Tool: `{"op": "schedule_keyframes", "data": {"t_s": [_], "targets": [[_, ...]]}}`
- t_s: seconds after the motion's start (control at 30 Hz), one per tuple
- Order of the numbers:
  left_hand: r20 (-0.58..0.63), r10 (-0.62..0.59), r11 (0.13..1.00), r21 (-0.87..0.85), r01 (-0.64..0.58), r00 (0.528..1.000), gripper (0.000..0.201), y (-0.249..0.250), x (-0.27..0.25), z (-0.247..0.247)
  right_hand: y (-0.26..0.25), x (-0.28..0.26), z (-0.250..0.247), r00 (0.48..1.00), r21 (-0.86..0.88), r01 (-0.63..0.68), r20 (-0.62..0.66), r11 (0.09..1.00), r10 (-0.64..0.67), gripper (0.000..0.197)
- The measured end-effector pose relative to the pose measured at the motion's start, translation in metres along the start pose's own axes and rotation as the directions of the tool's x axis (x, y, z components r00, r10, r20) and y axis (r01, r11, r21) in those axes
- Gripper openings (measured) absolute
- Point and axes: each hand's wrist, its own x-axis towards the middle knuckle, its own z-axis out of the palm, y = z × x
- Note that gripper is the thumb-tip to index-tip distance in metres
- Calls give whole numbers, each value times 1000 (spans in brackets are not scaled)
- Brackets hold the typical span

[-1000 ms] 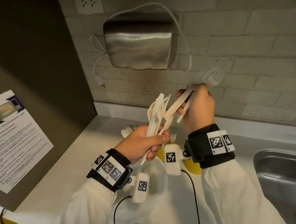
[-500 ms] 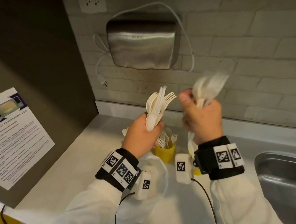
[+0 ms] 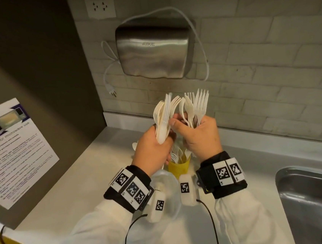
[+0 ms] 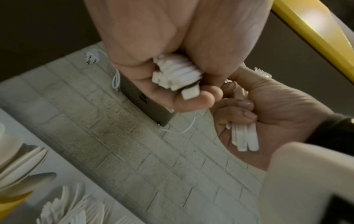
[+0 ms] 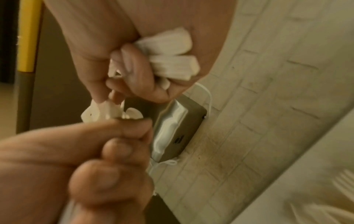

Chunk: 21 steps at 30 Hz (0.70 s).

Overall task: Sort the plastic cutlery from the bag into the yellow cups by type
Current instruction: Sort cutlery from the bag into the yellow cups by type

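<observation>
A microwave-use poster (image 3: 10, 149) hangs on the dark panel at the far left. Right of it, the person's left hand (image 3: 153, 148) is raised above the counter (image 3: 87, 181), its fingers curled tight round a mixed bundle of white plastic cutlery (image 3: 163, 117) held upright; the left wrist view shows the handle ends packed in the fist. Just beside it, the right hand (image 3: 201, 137) grips a bunch of white forks (image 3: 198, 104), tines up, fingers wrapped round the handles, its thumb reaching across to the left bundle. Below and between the hands a yellow cup (image 3: 179, 166) stands on the counter with several forks upright in it. Spoon bowls (image 3: 134, 145) show just left of the left hand, their cup hidden behind it. A clear plastic bag (image 3: 169, 192) lies near the wrists, its contents hard to make out. On the grey brick wall (image 3: 270, 70) hang a steel hand dryer (image 3: 154, 51), its plug (image 3: 112, 91) dangling loose, and a socket (image 3: 100, 7) above. A steel sink (image 3: 315, 201) sits at the far right.
</observation>
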Motion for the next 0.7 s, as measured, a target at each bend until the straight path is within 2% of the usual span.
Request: {"op": "schedule_keyframes", "data": {"t_s": [0.1,0.2,0.27,0.3,0.37,0.5,0.7], "targets": [[-2,-5,1000,-8,5,1000,15,0,0,1,3,-6,9,993,95,-17,-113,995,28,12],[27,0,1000,16,-1,1000,11,-2,-3,5,1,-4,13,960,137,-9,-277,991,47,14],[56,14,998,54,-17,998,8,-2,-7,8,2,3,12,929,200,-50,-351,978,119,9],[69,19,997,76,-25,997,7,-2,-8,10,2,6,10,915,231,-77,-370,970,160,17],[91,20,994,110,-30,996,7,-3,-9,12,3,10,6,903,246,-90,-388,965,183,30],[115,10,991,131,-25,993,5,-4,-7,15,-4,14,0,886,340,-5,-434,940,161,16],[149,-59,998,29,55,987,7,-1,-6,16,-17,22,-15,905,581,70,-379,811,194,11]]}}
